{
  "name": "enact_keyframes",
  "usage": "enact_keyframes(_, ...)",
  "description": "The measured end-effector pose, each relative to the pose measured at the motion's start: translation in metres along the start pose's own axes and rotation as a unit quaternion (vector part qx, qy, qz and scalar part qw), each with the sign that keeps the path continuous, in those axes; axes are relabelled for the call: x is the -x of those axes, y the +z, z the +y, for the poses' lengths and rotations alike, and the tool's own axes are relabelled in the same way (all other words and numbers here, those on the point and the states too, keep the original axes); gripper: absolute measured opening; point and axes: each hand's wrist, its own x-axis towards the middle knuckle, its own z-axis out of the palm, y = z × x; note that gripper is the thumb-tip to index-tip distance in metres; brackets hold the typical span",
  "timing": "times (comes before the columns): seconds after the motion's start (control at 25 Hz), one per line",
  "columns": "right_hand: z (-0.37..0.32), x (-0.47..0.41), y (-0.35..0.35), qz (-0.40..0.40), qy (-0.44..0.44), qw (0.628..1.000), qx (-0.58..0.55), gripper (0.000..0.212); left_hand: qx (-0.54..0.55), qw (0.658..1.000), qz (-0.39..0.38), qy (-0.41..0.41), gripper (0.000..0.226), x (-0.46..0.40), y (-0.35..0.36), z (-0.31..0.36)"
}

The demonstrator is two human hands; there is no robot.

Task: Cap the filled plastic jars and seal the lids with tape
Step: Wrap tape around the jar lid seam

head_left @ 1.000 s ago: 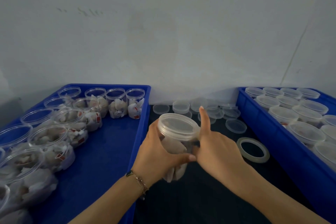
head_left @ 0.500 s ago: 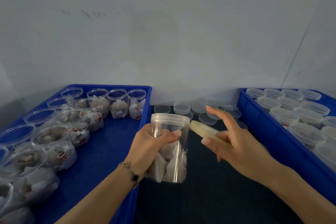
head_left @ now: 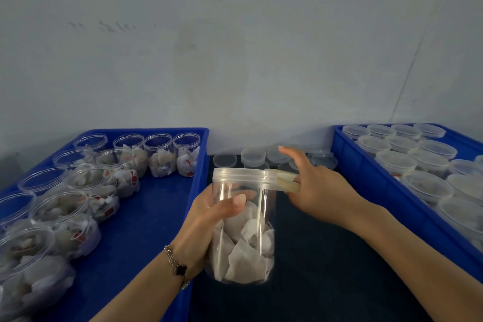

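A: Your left hand grips the jar, thumb across its clear wall, holding it upright above the table. White sachets fill its lower half.

B: And the lid sits on top. Your right hand pinches the tape roll right against the lid's edge, index finger stretched out above it.

A: To your left, the blue tray holds open jars, filled, uncapped.

B: On your right, another blue crate carries capped jars. Loose lids lie at the back, near the wall.
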Motion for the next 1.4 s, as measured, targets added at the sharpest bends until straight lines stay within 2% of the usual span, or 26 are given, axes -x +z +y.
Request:
enact_keyframes(0.16,-0.012,-0.009,0.005,0.008,-0.011,1.0,-0.021,0.071,0.03,0.996,-0.087,0.006,0.062,0.0,-0.002,0.001)
enact_keyframes(0.32,-0.028,-0.013,0.013,-0.005,-0.007,1.0,-0.025,0.075,0.035,0.989,-0.139,-0.021,0.061,-0.001,-0.002,0.004)
enact_keyframes(0.44,-0.033,-0.012,0.017,-0.013,0.016,0.999,-0.028,0.08,0.013,0.992,-0.121,-0.017,0.069,-0.007,0.0,0.005)
enact_keyframes(0.56,-0.029,-0.007,0.017,0.0,0.026,0.999,-0.028,0.077,-0.08,0.991,-0.106,-0.023,0.088,-0.003,0.0,0.005)
enact_keyframes(0.64,-0.027,-0.004,0.016,0.009,0.041,0.999,-0.017,0.076,-0.161,0.985,-0.055,-0.011,0.099,0.0,-0.002,0.002)
enact_keyframes(0.68,-0.026,-0.004,0.016,0.011,0.053,0.998,-0.015,0.076,-0.166,0.986,-0.03,0.002,0.1,-0.002,-0.001,0.001)
enact_keyframes(0.76,-0.024,-0.005,0.015,0.012,0.085,0.996,-0.021,0.078,-0.105,0.994,0.017,0.003,0.097,-0.003,-0.002,0.0)
enact_keyframes(0.88,-0.027,-0.007,0.012,0.002,0.122,0.992,0.017,0.083,-0.06,0.996,0.064,-0.006,0.077,-0.005,-0.002,-0.005)
enact_keyframes(0.96,-0.031,-0.006,0.016,-0.001,0.115,0.992,0.06,0.089,-0.092,0.995,0.04,-0.007,0.071,-0.002,0.002,-0.007)
enact_keyframes(1.08,-0.038,0.0,0.023,-0.015,0.079,0.995,0.065,0.099,-0.227,0.974,0.018,0.011,0.079,-0.002,0.007,-0.009)
enact_keyframes(1.16,-0.038,0.005,0.022,-0.023,-0.008,1.0,0.014,0.099,-0.261,0.963,0.054,0.038,0.075,-0.004,0.005,-0.008)
enact_keyframes(1.24,-0.031,0.006,0.013,-0.063,-0.072,0.989,-0.115,0.097,-0.217,0.972,0.083,0.034,0.078,-0.006,0.001,-0.004)
enact_keyframes(1.32,-0.022,0.009,0.007,-0.074,-0.083,0.965,-0.239,0.098,-0.132,0.983,0.125,0.003,0.09,-0.007,-0.002,-0.003)
enact_keyframes(1.4,-0.016,0.014,0.005,-0.034,-0.083,0.96,-0.264,0.1,-0.088,0.985,0.151,-0.006,0.089,-0.006,-0.002,-0.002)
